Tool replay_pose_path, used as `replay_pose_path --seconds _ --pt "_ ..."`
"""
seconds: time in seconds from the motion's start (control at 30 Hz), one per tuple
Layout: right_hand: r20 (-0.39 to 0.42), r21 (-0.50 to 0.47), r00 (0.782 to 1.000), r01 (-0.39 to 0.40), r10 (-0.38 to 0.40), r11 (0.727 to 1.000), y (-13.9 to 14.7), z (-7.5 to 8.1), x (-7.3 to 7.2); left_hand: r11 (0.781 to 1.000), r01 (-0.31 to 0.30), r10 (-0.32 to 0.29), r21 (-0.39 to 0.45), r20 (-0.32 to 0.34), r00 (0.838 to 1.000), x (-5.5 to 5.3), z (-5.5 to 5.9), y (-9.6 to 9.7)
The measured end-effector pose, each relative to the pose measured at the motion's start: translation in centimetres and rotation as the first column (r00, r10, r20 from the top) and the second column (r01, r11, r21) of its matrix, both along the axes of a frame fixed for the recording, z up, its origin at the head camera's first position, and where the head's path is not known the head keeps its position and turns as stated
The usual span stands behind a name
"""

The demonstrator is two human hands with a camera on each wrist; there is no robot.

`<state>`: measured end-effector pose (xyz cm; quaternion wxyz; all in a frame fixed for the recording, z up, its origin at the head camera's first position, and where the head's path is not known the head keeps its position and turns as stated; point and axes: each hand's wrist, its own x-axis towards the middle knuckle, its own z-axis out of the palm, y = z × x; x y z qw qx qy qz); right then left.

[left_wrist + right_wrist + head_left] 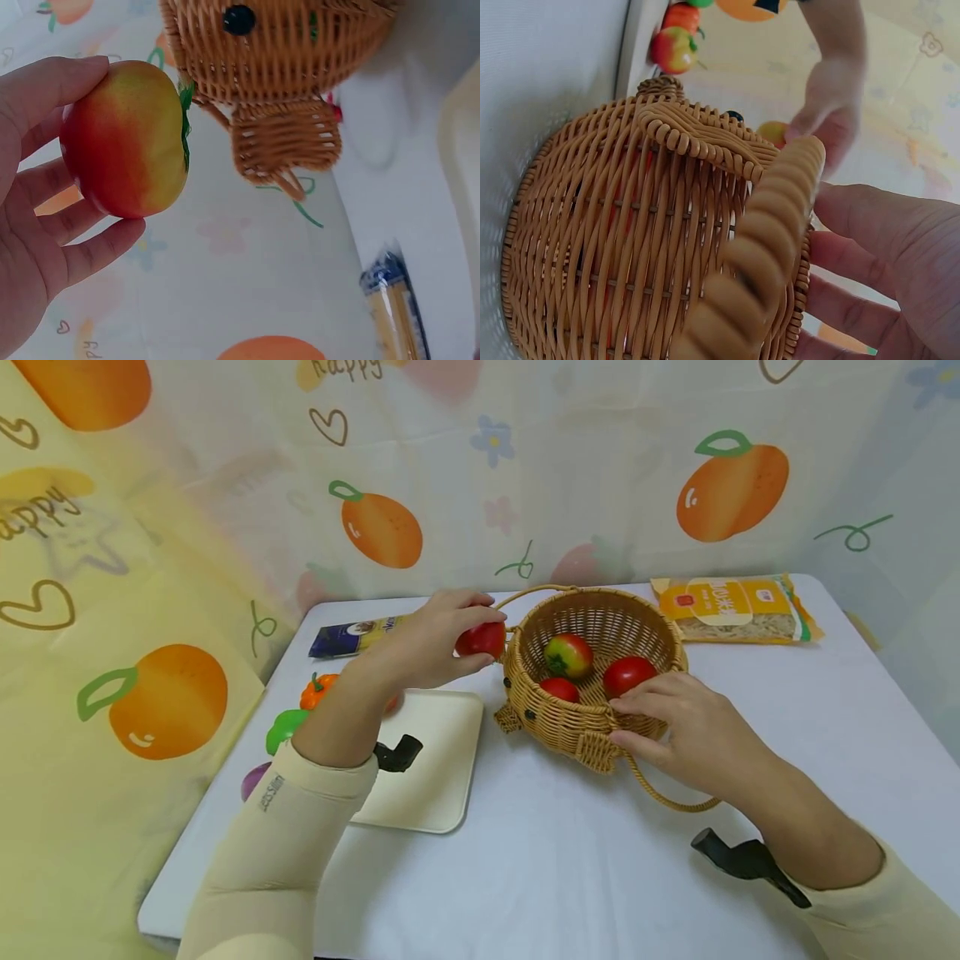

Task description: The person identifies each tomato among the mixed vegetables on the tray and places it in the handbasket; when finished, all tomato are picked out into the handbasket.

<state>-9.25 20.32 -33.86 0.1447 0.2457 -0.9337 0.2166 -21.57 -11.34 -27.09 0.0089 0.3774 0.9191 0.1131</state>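
Fruit (124, 142) — in left hand (435, 643), clamped between thumb and fingers, just left of basket (558, 727), outside rim; roundish, no clear long axis. Inside: three more fruits (568, 656). Right hand (690, 731) clamped on near rim — farther from held fruit.

The round red-and-yellow fruit (124, 142) has a smooth, softly glossy skin that looks like plastic. The tan, round wicker basket (558, 727) is ribbed and rough, its woven strands faintly shiny. The cream rectangular tray (435, 768) looks like smooth, matt plastic; the orange-and-clear packet (738, 610) is glossy film; the cream sleeve (273, 847) is matt cloth.
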Motion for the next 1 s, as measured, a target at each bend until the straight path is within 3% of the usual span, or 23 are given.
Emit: replay_pose_path --seconds 0.2,0.43,0.67,1.0 --pt "0.027 0.009 1.0 0.006 -0.006 1.0 0.0 0.2 0.0 0.999 0.047 -0.046 0.011 -0.036 0.998 -0.1 0.9 1.9" --pt "0.04 0.024 0.999 0.011 -0.012 1.0 0.0 0.2 -0.1 0.997 0.073 -0.073 0.015 -0.015 0.997 -0.1 1.3 4.5" --pt "0.015 0.009 1.0 0.002 -0.002 1.0 0.2 0.0 -0.2 0.989 0.146 -0.146 -0.007 -0.008 0.989 -0.4 0.2 7.6" --pt "0.034 0.012 0.999 0.001 -0.001 1.0 0.2 0.1 -0.2 0.966 0.213 -0.209 -0.146 0.047 0.977 -1.2 -2.2 10.4"
